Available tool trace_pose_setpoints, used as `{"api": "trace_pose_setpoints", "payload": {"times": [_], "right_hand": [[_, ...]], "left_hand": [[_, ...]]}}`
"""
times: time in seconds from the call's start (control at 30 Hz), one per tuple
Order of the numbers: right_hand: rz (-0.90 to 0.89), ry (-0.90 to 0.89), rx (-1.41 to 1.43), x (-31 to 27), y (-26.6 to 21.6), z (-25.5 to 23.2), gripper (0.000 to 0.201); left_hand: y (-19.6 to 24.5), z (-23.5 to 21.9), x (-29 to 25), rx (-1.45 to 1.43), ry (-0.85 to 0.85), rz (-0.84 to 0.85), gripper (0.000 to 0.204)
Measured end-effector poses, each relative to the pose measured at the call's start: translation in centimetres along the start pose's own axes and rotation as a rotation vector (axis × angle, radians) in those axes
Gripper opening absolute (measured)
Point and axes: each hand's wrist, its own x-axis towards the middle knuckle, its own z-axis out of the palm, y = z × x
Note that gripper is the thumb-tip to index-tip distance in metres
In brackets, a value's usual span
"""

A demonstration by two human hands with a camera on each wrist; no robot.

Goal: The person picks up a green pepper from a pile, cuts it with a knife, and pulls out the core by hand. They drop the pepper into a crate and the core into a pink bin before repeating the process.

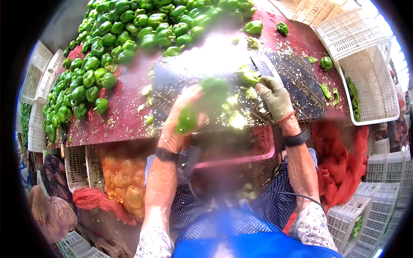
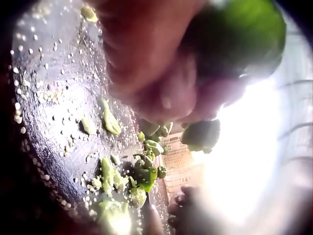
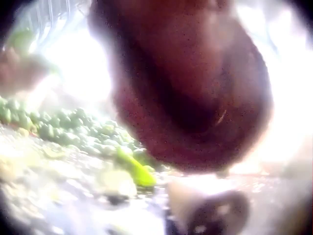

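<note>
Clearly mid-run: your left hand (image 1: 183, 114) is gripping a green pepper (image 1: 188, 120) over the black board (image 1: 301, 88); your right hand (image 1: 277, 99) is sitting by the knife (image 1: 260, 65), grip unclear. Scraps (image 1: 248, 74) are suggesting some cutting's done; a big pepper pile (image 1: 88, 79) is waiting.

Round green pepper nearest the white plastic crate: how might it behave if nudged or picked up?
The pepper would probably roll or wobble, given its rounded sides and loose position on the red tabletop. Its shiny skin may feel slippery. It looks whole and plump, so it should stay fairly stiff in a light grip.
</note>
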Motion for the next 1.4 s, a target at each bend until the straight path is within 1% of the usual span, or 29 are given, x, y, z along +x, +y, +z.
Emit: {"api": "trace_pose_setpoints", "payload": {"times": [0.03,0.1,0.17,0.2,0.27,0.3,0.33,0.43,0.5,0.53,0.57,0.6,0.67,0.7,0.73,0.77,0.83,0.87,0.9,0.97,1.1,1.13,1.17,1.23,1.27,1.3,1.33,1.37,1.4], "right_hand": [[0.009,-0.05,0.088,-0.5,-0.9,1.0,0.044],[-0.462,-0.02,-0.165,-1.2,-1.4,3.3,0.05],[-0.278,-0.087,-0.009,-1.9,-1.9,5.3,0.056],[-0.298,-0.053,-0.164,-2.4,-3.2,5.4,0.053],[-0.335,-0.029,-0.211,-2.2,-2.8,5.6,0.049],[-0.356,-0.024,-0.233,-2.0,-2.6,5.8,0.047],[-0.47,0.002,-0.246,-2.0,-2.5,5.9,0.037],[-0.528,-0.037,-0.284,-1.8,-2.7,5.0,0.027],[-0.501,0.052,-0.201,-0.9,-2.1,4.4,0.024],[-0.409,0.048,-0.295,-0.9,-2.7,3.1,0.024],[-0.352,0.07,-0.28,-0.6,-2.2,2.1,0.023],[-0.296,0.092,-0.265,-0.4,-1.7,1.2,0.023],[-0.174,0.191,-0.509,0.3,-0.3,-0.7,0.023],[-0.138,0.222,-0.577,0.9,1.0,-1.6,0.023],[-0.005,0.202,-0.647,1.0,0.9,-2.5,0.028],[0.083,0.126,-0.751,1.2,1.5,-3.5,0.04],[0.241,-0.045,-0.987,1.1,1.7,-3.8,0.05],[0.239,-0.059,-0.903,1.5,3.6,-3.7,0.058],[0.373,-0.136,-0.839,1.4,2.3,-3.3,0.059],[0.275,-0.193,-0.922,0.8,0.9,-2.7,0.056],[0.262,-0.099,-0.879,1.8,1.7,-2.0,0.051],[0.23,-0.049,-0.808,1.8,1.2,-2.1,0.032],[0.203,-0.031,-0.661,1.4,0.6,-2.7,0.037],[0.008,0.068,-0.204,0.6,0.6,-2.2,0.049],[-0.111,0.062,-0.195,-0.3,0.4,-2.1,0.056],[-0.218,0.073,-0.171,-1.5,-1.4,-1.4,0.054],[-0.318,0.032,-0.053,-2.2,-2.5,-0.5,0.052],[-0.401,-0.01,-0.062,-3.0,-3.4,0.0,0.052],[-0.484,-0.053,-0.068,-3.8,-4.4,0.4,0.052]], "left_hand": [[0.5,0.6,-0.1,-0.133,-0.012,-0.018,0.06],[1.6,1.7,-0.2,-0.402,-0.03,-0.058,0.051],[3.8,3.7,-0.4,-0.672,-0.015,-0.158,0.031],[2.5,3.7,-0.4,-0.375,-0.073,-0.085,0.046],[-1.5,3.4,-0.2,0.112,-0.057,0.306,0.067],[-1.9,3.3,-0.4,0.304,0.018,0.618,0.067],[-2.4,3.2,-0.5,0.314,0.029,0.615,0.067],[-2.6,3.0,-0.6,0.353,0.065,0.614,0.067],[-2.2,2.5,-0.7,0.395,0.108,0.611,0.066],[-2.2,2.5,-0.7,0.28,0.077,0.436,0.066],[-2.1,2.5,-0.7,0.164,0.067,0.262,0.065],[-1.4,2.2,-0.5,0.155,0.041,0.156,0.065],[-1.0,1.8,-0.6,0.127,0.026,0.02,0.065],[-1.1,1.6,-0.8,0.11,0.04,-0.008,0.064],[-1.0,1.4,-1.0,0.112,0.051,-0.008,0.063],[-0.9,1.3,-1.1,0.114,0.062,-0.009,0.061],[-0.3,0.9,-0.7,0.157,0.094,0.055,0.057],[0.0,0.7,-0.8,0.18,0.107,0.082,0.054],[0.3,0.6,-0.7,0.205,0.121,0.11,0.052],[1.1,0.5,-0.6,0.249,0.138,0.139,0.049],[2.7,0.1,-0.6,0.268,0.131,0.092,0.045],[2.0,-0.2,-0.5,0.223,0.131,0.089,0.044],[1.5,-0.4,-0.5,0.202,0.147,0.078,0.044],[0.6,-0.9,-0.4,0.186,0.19,0.048,0.046],[0.3,-1.0,-0.4,0.188,0.218,0.03,0.047],[0.1,-1.1,-0.3,0.158,0.229,0.017,0.047],[-0.1,-1.2,-0.3,0.127,0.24,0.003,0.047],[-0.2,-1.2,-0.2,0.097,0.252,-0.01,0.048],[-0.3,-1.2,-0.1,-0.058,0.243,-0.04,0.046]]}}
